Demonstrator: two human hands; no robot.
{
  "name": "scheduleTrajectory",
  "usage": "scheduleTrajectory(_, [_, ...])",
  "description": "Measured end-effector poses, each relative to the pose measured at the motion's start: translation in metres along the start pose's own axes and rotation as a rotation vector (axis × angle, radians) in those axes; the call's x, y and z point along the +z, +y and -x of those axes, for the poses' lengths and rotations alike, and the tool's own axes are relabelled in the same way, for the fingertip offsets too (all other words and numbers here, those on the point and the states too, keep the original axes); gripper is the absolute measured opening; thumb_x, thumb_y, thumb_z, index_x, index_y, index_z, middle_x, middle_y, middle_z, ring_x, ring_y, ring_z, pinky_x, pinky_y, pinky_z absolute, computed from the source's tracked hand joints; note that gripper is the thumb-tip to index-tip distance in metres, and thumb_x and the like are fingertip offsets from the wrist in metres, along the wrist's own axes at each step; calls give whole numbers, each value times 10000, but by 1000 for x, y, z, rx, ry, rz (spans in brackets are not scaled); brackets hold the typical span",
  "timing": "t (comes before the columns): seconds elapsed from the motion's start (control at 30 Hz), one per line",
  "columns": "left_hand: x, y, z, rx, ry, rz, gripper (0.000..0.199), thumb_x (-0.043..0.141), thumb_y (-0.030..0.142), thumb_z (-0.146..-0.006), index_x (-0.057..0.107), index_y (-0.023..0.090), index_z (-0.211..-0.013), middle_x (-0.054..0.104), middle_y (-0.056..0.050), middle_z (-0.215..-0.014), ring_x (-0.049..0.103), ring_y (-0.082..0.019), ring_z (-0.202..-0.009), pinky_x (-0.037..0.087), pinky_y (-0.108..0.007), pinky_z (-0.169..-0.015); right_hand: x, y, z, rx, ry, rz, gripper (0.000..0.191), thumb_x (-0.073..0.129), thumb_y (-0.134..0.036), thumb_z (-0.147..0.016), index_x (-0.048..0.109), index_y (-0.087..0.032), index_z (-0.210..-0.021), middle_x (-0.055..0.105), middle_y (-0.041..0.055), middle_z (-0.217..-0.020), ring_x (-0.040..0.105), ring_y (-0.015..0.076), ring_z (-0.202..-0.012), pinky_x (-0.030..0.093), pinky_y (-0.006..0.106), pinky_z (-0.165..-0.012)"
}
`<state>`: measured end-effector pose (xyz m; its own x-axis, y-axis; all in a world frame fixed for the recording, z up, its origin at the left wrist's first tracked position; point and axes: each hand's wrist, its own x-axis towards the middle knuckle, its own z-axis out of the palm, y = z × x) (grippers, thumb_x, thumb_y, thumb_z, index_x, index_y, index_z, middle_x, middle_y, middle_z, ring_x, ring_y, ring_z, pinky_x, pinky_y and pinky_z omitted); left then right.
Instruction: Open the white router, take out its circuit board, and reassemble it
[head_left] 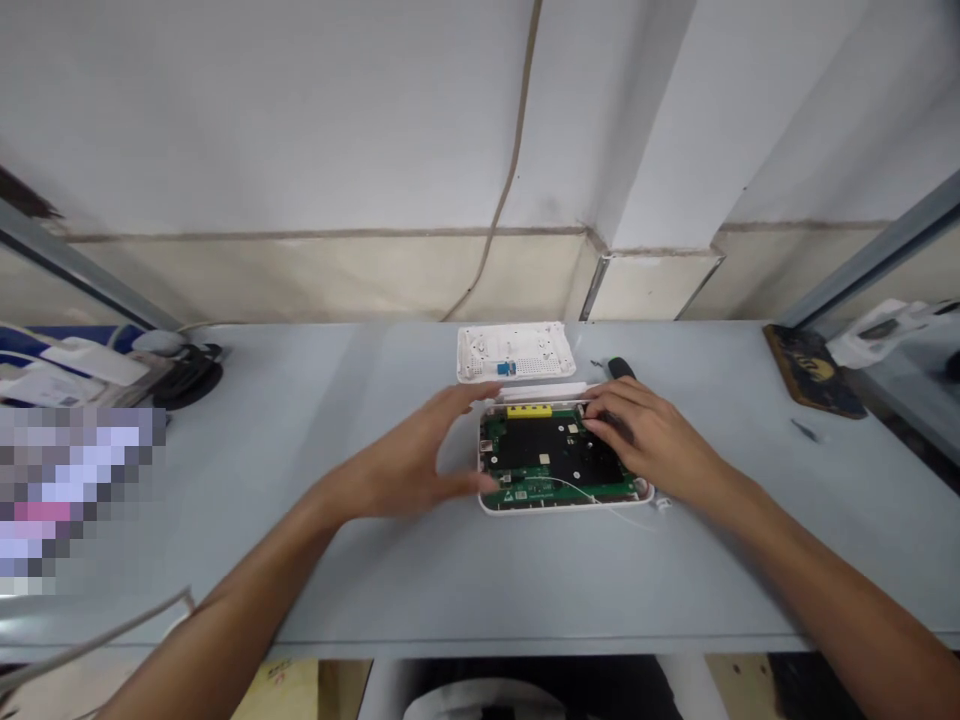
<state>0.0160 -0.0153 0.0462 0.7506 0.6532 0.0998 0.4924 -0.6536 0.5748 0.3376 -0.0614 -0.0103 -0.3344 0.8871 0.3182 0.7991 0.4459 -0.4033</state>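
Note:
A white router-like casing [570, 507] lies open side up, with a green circuit board [551, 492] inside it. A black sheet covers much of the board, and a yellow row of ports [529, 411] sits along its far edge. My left hand [409, 455] is at the casing's left side, thumb and fingers spread apart around the corner. My right hand [649, 430] rests over the right part of the board, its fingers bent together. What they pinch, if anything, is hidden. A thin white cable [559, 481] runs across the board to the right.
Behind lies a white vented cover [516, 352] with a blue piece on it. A black handle [621, 368] shows just beyond my right hand. A dark rectangular block [814, 370] is at the right, a small pointed item [805, 430] nearby. White adapters [94, 365] sit at left.

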Motion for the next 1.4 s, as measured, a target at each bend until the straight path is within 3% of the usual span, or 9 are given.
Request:
scheduleTrajectory(0.13, [14,-4,0,89,-63,14,1125,880,477,-794,186,308,-1663,394,-167,-1653,418,-345,-1516,464,-560,-1197,2,1,-1,-9,6,-3,134,550,-291,-1052,629,-218,-973,726,91,-1176,657,273,-1130,582,466,-953])
scheduleTrajectory(0.2, [19,-4,-3,71,-10,16,952,851,455,-832,324,299,-1609,469,-147,-1591,470,-323,-1474,477,-546,-1190,3,2,-1,-26,19,25,153,526,-266,-1058,621,-216,-948,731,97,-1153,669,276,-1112,588,468,-933])
scheduleTrajectory(0.3, [25,-4,-6,35,55,6,480,781,352,-907,595,282,-1344,566,-93,-1470,570,-264,-1367,515,-502,-1155,5,4,-1,-44,33,79,145,510,-205,-1046,614,-218,-946,740,108,-1130,688,286,-1080,594,477,-897])
scheduleTrajectory(0.37, [26,-5,-8,37,45,7,345,779,311,-903,643,270,-1217,596,-76,-1416,596,-245,-1324,537,-483,-1125,6,4,-1,-46,35,103,138,507,-164,-1031,611,-214,-954,742,112,-1122,692,289,-1066,597,479,-882])
scheduleTrajectory(0.57, [16,-5,-8,0,42,25,355,806,348,-887,642,262,-1189,603,-63,-1409,604,-240,-1301,525,-475,-1126,7,2,-1,-46,40,95,149,515,-159,-1032,593,-205,-913,744,108,-1098,698,278,-1041,606,462,-864])
scheduleTrajectory(0.73, [14,18,-3,80,108,-116,192,726,318,-958,640,235,-1109,624,-73,-1298,577,-243,-1254,557,-435,-1036,4,0,-2,-24,54,83,163,516,-157,-1031,644,-201,-940,748,117,-1129,704,273,-1051,609,473,-892])
scheduleTrajectory(0.97, [28,24,-3,179,-2,-387,29,655,212,-981,643,192,-998,630,-117,-1261,558,-294,-1244,610,-442,-911,-3,-1,-1,29,20,-36,128,569,-205,-1032,674,-217,-960,734,74,-1225,693,235,-1135,597,429,-966])
scheduleTrajectory(1.2, [28,28,-3,257,71,-550,179,498,190,-1055,627,168,-933,670,-116,-1203,589,-302,-1175,570,-350,-683,-2,-2,-2,36,2,-56,115,535,-162,-1029,615,-216,-967,710,90,-1198,681,242,-1139,592,437,-965])
scheduleTrajectory(1.4, [13,35,2,181,64,-323,153,519,233,-1056,616,195,-943,630,-101,-1290,608,-239,-1165,578,-363,-841,-5,-6,-2,33,-25,-97,131,507,-170,-1038,593,-223,-955,686,92,-1298,643,243,-1230,562,442,-1019])
